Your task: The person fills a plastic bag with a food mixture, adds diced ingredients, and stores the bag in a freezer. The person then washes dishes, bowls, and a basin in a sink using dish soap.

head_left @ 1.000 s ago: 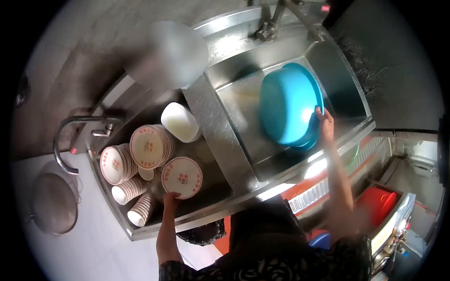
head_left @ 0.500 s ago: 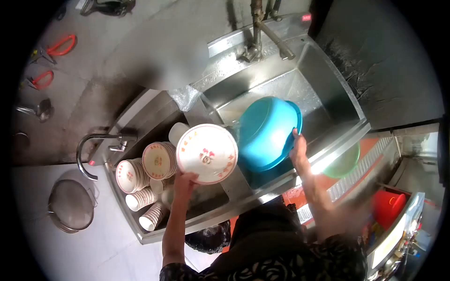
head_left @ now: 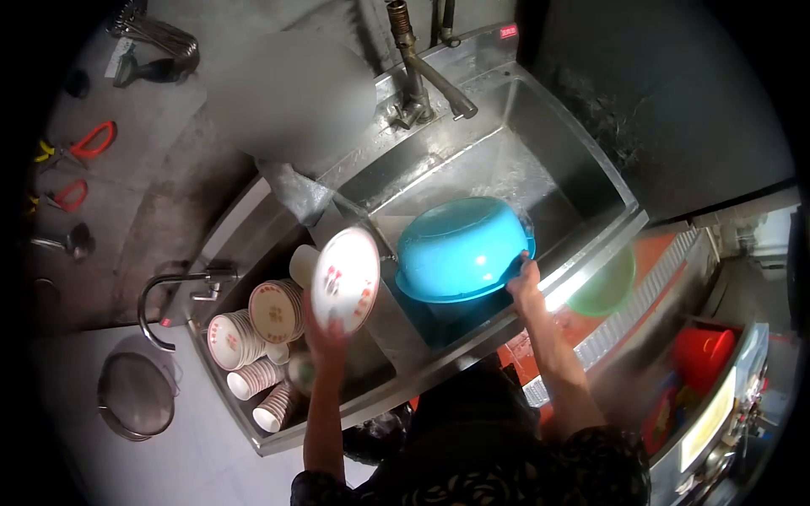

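My left hand is closed on the lower edge of a white plate with red markings, which tilts sideways above the left sink basin. With my right hand I grip the rim of a blue plastic basin. The basin is tipped over, its rounded base facing up, above the right sink basin. Stacked plates and bowls with red patterns stand in the left basin, beside stacks of cups lying on their sides. A white container is partly hidden behind the plate.
A metal tap rises behind the right basin; a curved chrome tap stands at the left. A strainer rests on the white surface. Below the sink's right edge is a green basin. Scissors hang at the upper left.
The plate has turned from facing me to a steep sideways tilt. The blue basin has rotated, so its rim now points lower. The whole view has shifted slightly.
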A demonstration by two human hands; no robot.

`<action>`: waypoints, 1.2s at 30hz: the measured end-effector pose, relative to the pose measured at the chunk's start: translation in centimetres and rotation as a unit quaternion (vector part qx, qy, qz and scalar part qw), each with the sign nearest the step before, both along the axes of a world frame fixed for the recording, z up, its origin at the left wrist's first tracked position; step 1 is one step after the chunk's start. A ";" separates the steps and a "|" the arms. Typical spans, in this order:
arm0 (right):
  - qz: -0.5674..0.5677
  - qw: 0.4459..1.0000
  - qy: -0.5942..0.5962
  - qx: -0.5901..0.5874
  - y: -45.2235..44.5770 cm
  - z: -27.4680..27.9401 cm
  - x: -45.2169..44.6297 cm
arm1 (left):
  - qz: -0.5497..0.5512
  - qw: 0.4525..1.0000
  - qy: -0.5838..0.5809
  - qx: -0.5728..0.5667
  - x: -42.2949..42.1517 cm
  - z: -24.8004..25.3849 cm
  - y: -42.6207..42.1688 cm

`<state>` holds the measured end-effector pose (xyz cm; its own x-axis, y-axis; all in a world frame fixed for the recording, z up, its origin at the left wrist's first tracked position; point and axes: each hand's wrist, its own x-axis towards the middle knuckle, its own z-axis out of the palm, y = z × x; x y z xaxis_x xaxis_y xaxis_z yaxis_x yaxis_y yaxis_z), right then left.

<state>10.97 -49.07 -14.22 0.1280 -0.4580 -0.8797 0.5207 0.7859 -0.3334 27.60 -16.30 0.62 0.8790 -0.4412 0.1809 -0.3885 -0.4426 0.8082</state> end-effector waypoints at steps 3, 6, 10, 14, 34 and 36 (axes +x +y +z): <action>0.025 1.000 -0.001 -0.014 0.1 0.6 -1.1 | 0.208 0.964 0.163 -0.027 -2.4 -2.4 7.4; 0.081 0.996 -0.002 -0.047 0.8 4.1 -1.4 | 0.201 0.969 0.140 0.044 -2.9 -7.0 15.2; 0.149 0.980 0.018 -0.127 1.3 5.9 -1.8 | 0.209 0.946 0.218 0.114 -2.1 -14.2 22.1; 0.166 0.970 -0.007 -0.178 0.9 5.6 -2.3 | 0.325 0.835 0.444 0.009 -1.2 -17.0 21.7; 0.060 0.996 -0.006 -0.059 4.2 3.3 0.3 | 0.077 0.812 0.513 -0.266 -1.6 -2.6 9.1; 0.014 0.998 -0.055 -0.030 5.0 4.0 0.9 | 0.036 0.846 0.490 -0.209 -1.2 -1.5 5.6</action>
